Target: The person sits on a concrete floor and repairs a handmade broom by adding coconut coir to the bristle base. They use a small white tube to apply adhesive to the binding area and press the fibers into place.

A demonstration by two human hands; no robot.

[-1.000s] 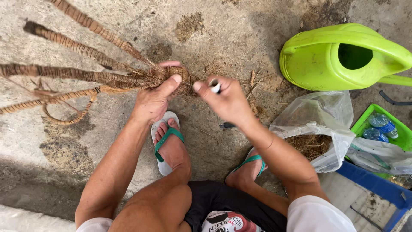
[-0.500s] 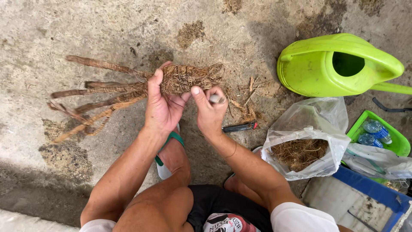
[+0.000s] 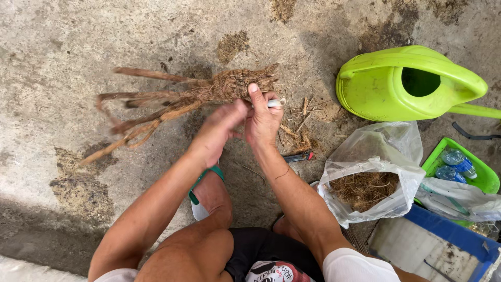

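Root clump (image 3: pixel 229 86) left of watering can (image 3: pixel 407 86); bag (image 3: pixel 370 177) below can.

Stained concrete floor (image 3: pixel 78 47), daylight

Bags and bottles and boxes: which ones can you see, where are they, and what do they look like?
Clear plastic bag: right of the right arm, open, crumpled, with brown fibre inside.
Two small clear bottles: far right, lying in a green tray, blue caps.
Second crumpled clear bag: far right, below the tray.
Blue crate: bottom right corner, boxy, only partly in view.
No signs or screens.
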